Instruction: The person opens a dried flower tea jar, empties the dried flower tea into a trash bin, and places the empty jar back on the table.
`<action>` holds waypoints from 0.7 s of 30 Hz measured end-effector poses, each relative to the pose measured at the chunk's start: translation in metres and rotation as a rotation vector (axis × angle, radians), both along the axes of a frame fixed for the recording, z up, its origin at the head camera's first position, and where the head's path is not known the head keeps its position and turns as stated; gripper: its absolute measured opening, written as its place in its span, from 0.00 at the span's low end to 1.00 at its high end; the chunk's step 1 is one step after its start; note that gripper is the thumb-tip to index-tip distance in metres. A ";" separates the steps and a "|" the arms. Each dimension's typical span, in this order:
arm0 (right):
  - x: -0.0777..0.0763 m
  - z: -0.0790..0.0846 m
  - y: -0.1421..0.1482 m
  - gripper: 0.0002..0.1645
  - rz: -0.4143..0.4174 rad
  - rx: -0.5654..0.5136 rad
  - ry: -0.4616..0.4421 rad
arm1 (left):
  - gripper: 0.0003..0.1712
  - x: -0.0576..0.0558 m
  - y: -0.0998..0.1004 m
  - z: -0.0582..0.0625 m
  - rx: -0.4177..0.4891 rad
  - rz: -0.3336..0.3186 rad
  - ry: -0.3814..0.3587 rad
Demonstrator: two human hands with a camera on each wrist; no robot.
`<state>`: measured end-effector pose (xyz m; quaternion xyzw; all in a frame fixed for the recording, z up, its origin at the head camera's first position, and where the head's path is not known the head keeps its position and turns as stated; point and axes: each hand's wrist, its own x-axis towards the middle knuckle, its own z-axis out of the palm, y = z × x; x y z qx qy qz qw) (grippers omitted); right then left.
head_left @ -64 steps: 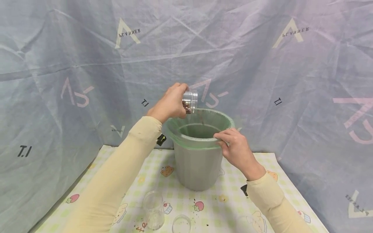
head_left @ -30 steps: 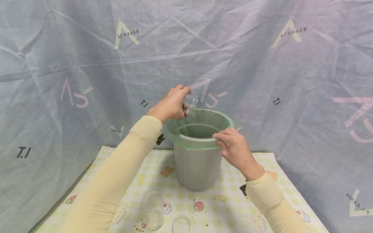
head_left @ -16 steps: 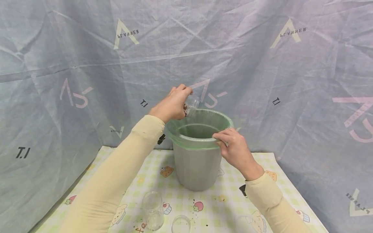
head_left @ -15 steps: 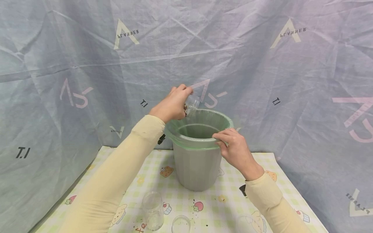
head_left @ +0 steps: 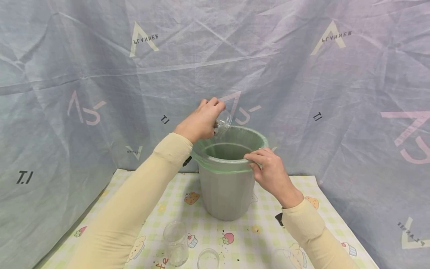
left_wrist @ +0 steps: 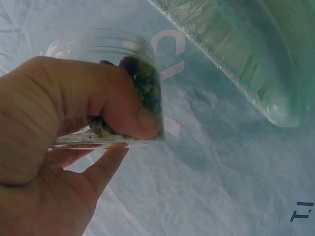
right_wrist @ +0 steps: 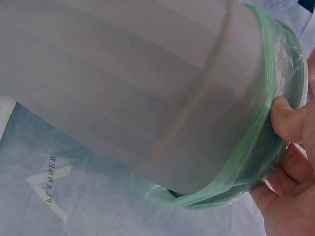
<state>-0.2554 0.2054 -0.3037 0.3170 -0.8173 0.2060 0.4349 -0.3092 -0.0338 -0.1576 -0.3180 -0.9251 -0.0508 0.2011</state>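
Note:
My left hand (head_left: 201, 121) grips a clear plastic jar (head_left: 224, 120), its mouth tipped down toward the bin. Dark, mixed dried bits (left_wrist: 145, 86) lie inside it in the left wrist view, with my thumb across the jar's side. Below stands a grey trash can (head_left: 226, 196), lined with a green plastic bag (right_wrist: 268, 64) folded over its rim. My right hand (head_left: 273, 175) pinches the bagged rim at the near right, thumb outside and fingers over the edge. The bottom of the bin's inside is hidden from the head view.
Clear plastic containers (head_left: 178, 254) sit on the checked tablecloth (head_left: 268, 231) at the front, with a round clear dish (head_left: 208, 259) beside them. Dark crumbs (head_left: 224, 239) are scattered near the bin. A grey-blue cloth backdrop (head_left: 285, 86) hangs behind and at both sides.
My left hand has shifted slightly right and tipped the jar further mouth-down. Fewer of its bits show in the head view. My right hand stays on the rim.

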 end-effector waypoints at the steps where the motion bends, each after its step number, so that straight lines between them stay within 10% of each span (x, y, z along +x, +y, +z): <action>1: 0.000 0.000 0.000 0.18 -0.001 -0.001 -0.003 | 0.37 0.000 0.000 0.000 -0.004 -0.001 0.006; 21: 0.001 0.001 0.001 0.18 0.001 0.002 -0.012 | 0.35 0.013 0.013 0.007 -0.138 0.000 0.064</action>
